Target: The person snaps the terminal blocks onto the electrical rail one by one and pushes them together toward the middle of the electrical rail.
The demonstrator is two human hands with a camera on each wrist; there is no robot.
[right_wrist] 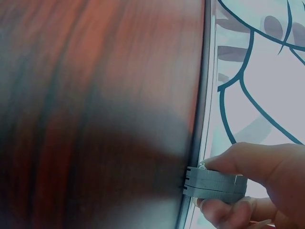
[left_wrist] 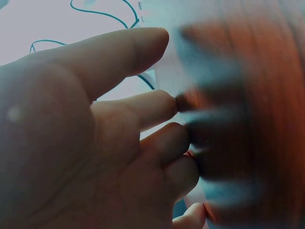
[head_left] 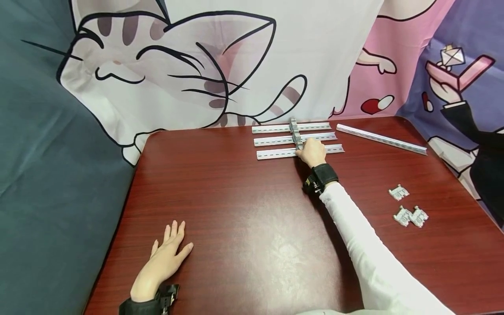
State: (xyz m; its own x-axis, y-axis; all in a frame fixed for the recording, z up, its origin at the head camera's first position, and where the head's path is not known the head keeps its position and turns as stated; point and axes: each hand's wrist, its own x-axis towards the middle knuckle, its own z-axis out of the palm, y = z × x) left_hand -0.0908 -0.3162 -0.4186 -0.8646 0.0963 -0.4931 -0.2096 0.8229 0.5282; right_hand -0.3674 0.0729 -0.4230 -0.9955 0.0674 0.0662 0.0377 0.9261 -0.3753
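My right hand [head_left: 313, 152] reaches to the back of the table. In the right wrist view its thumb and fingers pinch grey terminal blocks [right_wrist: 214, 185] that sit at the edge of a metal rail [right_wrist: 196, 143]. In the head view a row of grey terminal blocks [head_left: 294, 130] crosses the slotted metal rails: a back rail [head_left: 271, 129], a middle rail [head_left: 273, 141] and a front rail [head_left: 275, 154]. The hand covers part of the front rail. My left hand [head_left: 163, 258] rests on the table at the front left, fingers spread, holding nothing.
A fourth slotted rail [head_left: 382, 139] lies slanted at the back right. One loose terminal block [head_left: 399, 192] lies on the right of the brown table [head_left: 220, 188], with a pair of loose blocks [head_left: 411, 216] nearer me. A printed cloth [head_left: 323, 57] hangs behind the table.
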